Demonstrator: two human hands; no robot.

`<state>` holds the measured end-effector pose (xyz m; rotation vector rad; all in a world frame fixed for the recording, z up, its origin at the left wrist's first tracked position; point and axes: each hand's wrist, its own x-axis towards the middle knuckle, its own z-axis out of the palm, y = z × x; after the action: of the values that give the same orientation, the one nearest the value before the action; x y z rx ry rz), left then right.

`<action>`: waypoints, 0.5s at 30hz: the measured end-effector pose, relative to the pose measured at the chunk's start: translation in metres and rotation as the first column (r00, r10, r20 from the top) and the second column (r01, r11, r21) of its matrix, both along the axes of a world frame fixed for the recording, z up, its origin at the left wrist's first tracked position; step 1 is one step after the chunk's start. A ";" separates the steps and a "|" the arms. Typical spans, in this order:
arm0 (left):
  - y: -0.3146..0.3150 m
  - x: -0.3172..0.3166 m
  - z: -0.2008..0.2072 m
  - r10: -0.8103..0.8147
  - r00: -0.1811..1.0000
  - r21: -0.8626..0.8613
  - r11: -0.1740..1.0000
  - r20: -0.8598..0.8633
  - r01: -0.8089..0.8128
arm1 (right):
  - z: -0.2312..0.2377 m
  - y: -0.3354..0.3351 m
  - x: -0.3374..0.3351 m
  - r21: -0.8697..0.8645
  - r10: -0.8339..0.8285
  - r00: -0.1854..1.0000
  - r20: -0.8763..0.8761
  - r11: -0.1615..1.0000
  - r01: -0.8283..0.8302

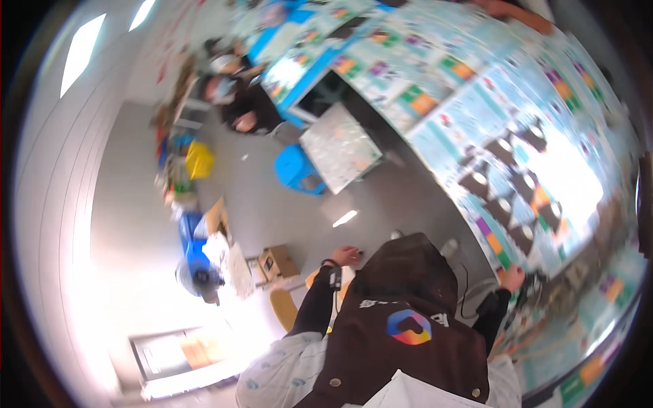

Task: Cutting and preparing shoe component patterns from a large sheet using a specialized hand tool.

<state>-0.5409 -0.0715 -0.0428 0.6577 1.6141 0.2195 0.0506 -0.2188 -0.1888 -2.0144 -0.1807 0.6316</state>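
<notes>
- Hands: both are extended, one on each side of the brown apron (408, 279). Motion blur limits detail.
- Left hand (345, 256): positioned over the floor (384, 183), well apart from the large table (435, 153). Fingers appear partly curled. Whether it has hold of anything cannot be told. A dark band (335, 277) is on the wrist.
- Right hand (513, 278): positioned at the near edge of the table, just beside a dark item (536, 281). Fingers appear curled; contact, opening and grip cannot be told.
- Workpieces: dark pieces (503, 178) lie in a loose group on the patterned table covering, ahead of the right hand and apart from it. Light-blue patches show between them. Type of piece: too blurred to identify.
- Step in hand (judgement): positioning, with the arms held apart; no work on the dark pieces is visible.
- Next move (judgement): handling a dark piece would call for turning toward the table, bringing the left hand across and opening the fingers over one piece. Check clearance from the dark item and the black cord (465, 285) first.
- Surroundings: a blue stool (292, 166) stands beside a small table (340, 146); a carton (277, 262) lies left of the left hand.
</notes>
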 end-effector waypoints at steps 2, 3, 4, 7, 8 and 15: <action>-0.004 0.010 -0.028 0.089 0.996 0.067 0.994 0.010 -0.090 | -0.020 0.025 0.013 0.112 -0.157 0.907 -0.390 0.970 0.216; -0.007 0.011 -0.035 0.078 0.997 0.065 0.995 -0.013 -0.077 | -0.019 0.030 0.017 0.132 -0.182 0.808 -0.560 0.943 0.304; -0.010 0.011 -0.042 0.052 0.996 0.048 0.998 -0.077 -0.049 | -0.019 0.033 0.019 0.147 -0.163 0.815 -0.555 0.946 0.290; -0.026 0.006 -0.047 0.083 0.996 0.045 0.995 0.037 -0.085 | -0.004 0.032 0.017 0.328 0.092 0.889 -0.449 0.942 0.068; -0.032 0.005 -0.046 0.100 0.994 0.017 0.995 0.031 -0.101 | 0.002 0.033 0.015 0.362 0.237 0.913 -0.332 0.926 -0.108; -0.057 0.000 -0.046 0.018 0.989 -0.061 0.998 -0.146 -0.027 | 0.016 0.039 0.005 0.457 0.021 0.811 -0.584 0.835 0.307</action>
<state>-0.5409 -0.1280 -0.0891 0.6186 1.7621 0.1391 0.0553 -0.1795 -0.1730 -1.2136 0.1568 0.9375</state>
